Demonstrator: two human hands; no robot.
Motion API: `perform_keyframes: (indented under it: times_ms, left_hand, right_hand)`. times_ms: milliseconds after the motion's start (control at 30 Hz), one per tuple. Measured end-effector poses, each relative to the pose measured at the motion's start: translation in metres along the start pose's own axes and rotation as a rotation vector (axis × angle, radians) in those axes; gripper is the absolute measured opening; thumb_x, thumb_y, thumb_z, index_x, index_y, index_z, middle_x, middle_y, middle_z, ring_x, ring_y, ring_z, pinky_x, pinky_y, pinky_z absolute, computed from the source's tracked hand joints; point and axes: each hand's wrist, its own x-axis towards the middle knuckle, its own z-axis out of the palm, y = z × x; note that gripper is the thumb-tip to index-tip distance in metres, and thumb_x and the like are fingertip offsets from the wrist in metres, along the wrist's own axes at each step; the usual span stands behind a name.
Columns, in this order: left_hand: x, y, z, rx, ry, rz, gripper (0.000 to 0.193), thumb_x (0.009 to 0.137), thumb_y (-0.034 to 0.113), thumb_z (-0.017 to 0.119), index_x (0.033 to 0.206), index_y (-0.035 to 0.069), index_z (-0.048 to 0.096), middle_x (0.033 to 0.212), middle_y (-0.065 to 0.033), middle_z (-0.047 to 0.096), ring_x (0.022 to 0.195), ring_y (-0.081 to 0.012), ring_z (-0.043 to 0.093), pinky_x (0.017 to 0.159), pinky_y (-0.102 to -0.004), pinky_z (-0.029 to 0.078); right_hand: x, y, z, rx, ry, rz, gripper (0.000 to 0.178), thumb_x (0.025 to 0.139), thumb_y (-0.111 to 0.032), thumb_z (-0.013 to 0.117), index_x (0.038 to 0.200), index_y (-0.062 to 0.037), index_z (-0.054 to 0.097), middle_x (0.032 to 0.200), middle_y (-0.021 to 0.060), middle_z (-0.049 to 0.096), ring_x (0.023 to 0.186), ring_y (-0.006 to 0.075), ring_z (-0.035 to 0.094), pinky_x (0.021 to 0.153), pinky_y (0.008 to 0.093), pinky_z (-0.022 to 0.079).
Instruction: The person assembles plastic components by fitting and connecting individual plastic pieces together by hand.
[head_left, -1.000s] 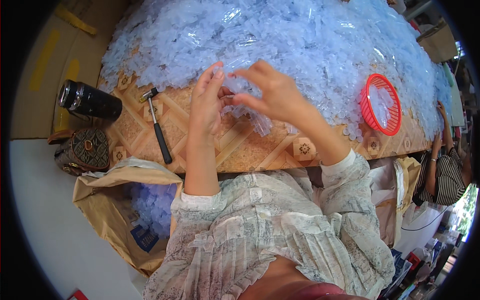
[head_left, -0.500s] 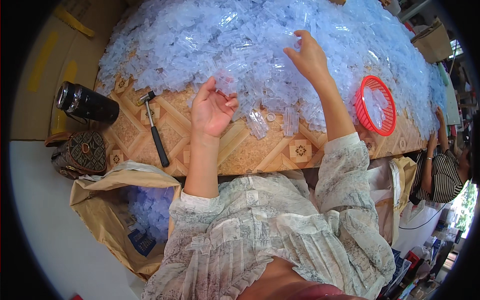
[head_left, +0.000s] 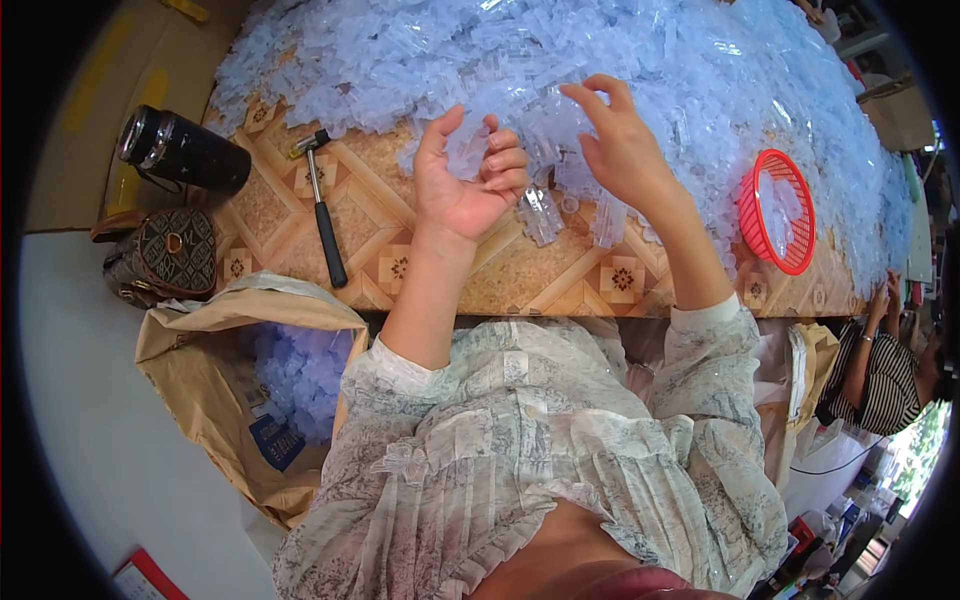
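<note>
A large heap of small clear, bluish plastic pieces (head_left: 400,70) covers the far part of the table. My left hand (head_left: 470,185) is turned palm up at the heap's near edge, its fingers curled around a few clear plastic pieces (head_left: 464,152). To its right, my right hand (head_left: 628,150) hovers over the heap with thumb and fingers apart; I make out nothing between them. Just beyond the left fingers, some loose clear tubes (head_left: 541,216) lie on the tabletop.
A red basket (head_left: 748,215) holding some pieces stands at right. On the left lie a hammer (head_left: 325,235), a black flask (head_left: 205,155) and a patterned bag (head_left: 165,258). Below the table edge, a brown sack (head_left: 190,400) contains more pieces. Another person (head_left: 880,375) works at far right.
My left hand has moved right and slightly away, its fingers curling more. My right hand has turned its fingers toward the left one. The whole view has shifted slightly.
</note>
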Motion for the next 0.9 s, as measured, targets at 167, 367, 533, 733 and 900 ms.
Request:
perform_keyframes:
  times_ms: [167,367,533,733,900]
  left_hand:
    - [-0.009,0.01,-0.003,0.017,-0.016,0.023,0.036,0.081,0.037,0.06,0.099,0.006,0.06,0.078,-0.0076,0.047,0.059,-0.0139,0.039,0.047,-0.0248,0.03]
    - [-0.007,0.01,-0.006,0.172,-0.078,0.041,0.045,0.089,0.034,0.054,0.122,0.004,0.05,0.097,-0.0142,0.054,0.072,-0.0192,0.049,0.058,-0.0276,0.041]
    - [-0.013,0.018,-0.004,0.372,-0.018,0.184,0.046,0.095,0.029,0.047,0.133,0.004,0.039,0.124,-0.022,0.051,0.1,-0.0297,0.057,0.082,-0.0377,0.05]
    - [-0.021,0.018,0.0,0.586,-0.022,0.339,0.044,0.096,0.028,0.047,0.133,0.006,0.037,0.115,-0.0194,0.058,0.101,-0.0309,0.06,0.084,-0.0432,0.052]
    - [-0.021,0.019,0.002,0.697,-0.056,0.287,0.044,0.097,0.027,0.047,0.134,0.008,0.036,0.12,-0.0183,0.055,0.102,-0.0329,0.061,0.086,-0.0436,0.052]
  right_hand:
    - [-0.017,0.011,-0.033,0.07,0.096,0.209,0.035,0.08,-0.005,0.06,0.115,-0.0086,0.057,0.113,0.0138,0.053,0.08,0.0281,0.058,0.071,0.0359,0.049]
    - [-0.028,-0.005,-0.022,0.206,-0.015,0.328,0.028,0.082,-0.015,0.064,0.11,-0.0084,0.06,0.091,0.0097,0.058,0.073,0.0233,0.057,0.066,0.0345,0.048]
    - [-0.015,-0.034,0.011,0.018,-0.014,0.319,0.043,0.08,-0.03,0.069,0.113,-0.0071,0.056,0.097,0.0139,0.058,0.087,0.0281,0.061,0.071,0.0379,0.05]
    - [-0.002,-0.019,0.019,0.218,-0.091,0.431,0.039,0.079,-0.025,0.068,0.108,-0.0016,0.055,0.098,0.0162,0.059,0.087,0.0301,0.06,0.074,0.0388,0.048]
    - [-0.011,0.009,0.006,0.744,0.06,0.599,0.028,0.08,-0.022,0.069,0.098,-0.0049,0.055,0.077,-0.0003,0.056,0.064,0.0072,0.047,0.052,0.0226,0.037]
